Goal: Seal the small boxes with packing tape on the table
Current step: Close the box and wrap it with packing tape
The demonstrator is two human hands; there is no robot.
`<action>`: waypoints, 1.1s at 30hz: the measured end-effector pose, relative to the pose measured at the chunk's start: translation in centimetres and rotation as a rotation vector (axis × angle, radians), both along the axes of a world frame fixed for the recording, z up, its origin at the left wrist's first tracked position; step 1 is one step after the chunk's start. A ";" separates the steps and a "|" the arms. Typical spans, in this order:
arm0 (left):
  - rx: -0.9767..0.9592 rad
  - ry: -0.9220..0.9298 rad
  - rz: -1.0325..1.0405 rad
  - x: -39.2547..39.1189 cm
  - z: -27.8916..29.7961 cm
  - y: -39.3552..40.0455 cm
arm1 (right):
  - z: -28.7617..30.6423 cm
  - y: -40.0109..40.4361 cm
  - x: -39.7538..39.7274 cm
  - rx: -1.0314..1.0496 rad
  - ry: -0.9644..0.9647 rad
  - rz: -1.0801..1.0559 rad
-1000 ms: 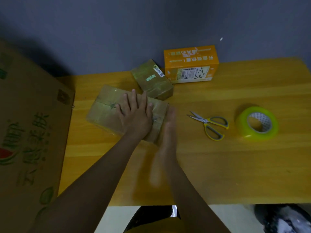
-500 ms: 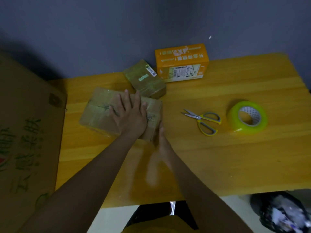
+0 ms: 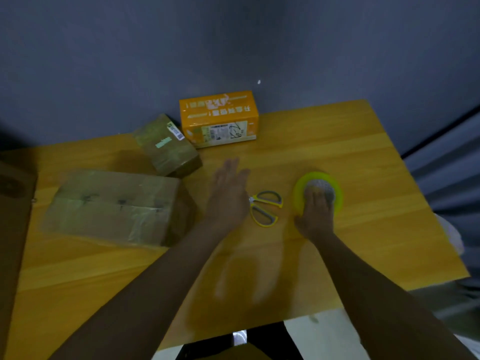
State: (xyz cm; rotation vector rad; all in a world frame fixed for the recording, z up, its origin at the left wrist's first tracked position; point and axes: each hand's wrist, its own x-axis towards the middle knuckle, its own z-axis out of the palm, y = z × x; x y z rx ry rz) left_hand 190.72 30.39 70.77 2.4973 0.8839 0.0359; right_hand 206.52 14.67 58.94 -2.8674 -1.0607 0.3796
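- Packing tape roll (image 3: 318,192), yellow-green, lies flat on the right part of the wooden table (image 3: 363,157), just right of the scissors.
- Right hand (image 3: 315,213) lies on the roll's near side, fingers reaching over the rim into the core; motion blur hides whether they actually clasp it, so I cannot tell the grip.
- Scissors (image 3: 265,207) with yellow-and-grey handles lie flat between the two hands, the blade end hidden under the left hand.
- Left hand (image 3: 228,193) is spread flat with straight fingers, holding nothing, over the table between the large box and the scissors.
- Large taped brown box (image 3: 111,206) sits on the left part of the table, apart from both hands, its top covered in clear tape.
- Smaller brown box (image 3: 167,144), tilted, stands behind it, near the wall.
- Orange box (image 3: 218,118) with printed labels stands at the table's far edge against the grey wall (image 3: 233,35), just right of the smaller brown box.
- Big cardboard carton (image 3: 13,229) fills the left edge of the view.
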 end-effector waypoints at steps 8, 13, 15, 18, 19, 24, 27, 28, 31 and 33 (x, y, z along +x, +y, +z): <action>-0.361 0.122 -0.050 9.6 -4.3 -4.2 | 1.3 -0.7 5.3 0.110 0.194 0.182; -0.535 -0.067 0.029 13.0 -2.1 -3.8 | 4.7 -1.7 6.8 0.425 0.494 0.253; -0.431 -0.142 0.039 13.1 -1.3 -3.5 | 6.4 -1.0 7.1 0.495 0.550 0.228; -0.195 -0.251 0.045 12.0 -0.1 -3.7 | 8.5 0.1 6.9 0.528 0.565 0.235; -0.111 -0.279 0.063 11.5 0.4 -3.8 | 9.1 0.6 6.7 0.540 0.564 0.227; 0.126 -0.392 0.123 9.1 2.1 -3.8 | 12.1 3.4 5.1 0.629 0.572 0.202; 0.093 -0.467 0.215 7.0 3.9 -1.8 | 13.9 5.2 3.3 0.634 0.548 0.281; 0.058 -0.512 0.261 6.2 4.6 -0.9 | 14.4 5.8 2.6 0.638 0.533 0.298; -0.019 -0.572 0.350 3.2 6.7 1.3 | 15.9 7.9 -0.2 0.641 0.496 0.341; 0.011 -0.542 0.345 1.0 7.7 2.9 | 16.8 9.3 -2.2 0.639 0.480 0.357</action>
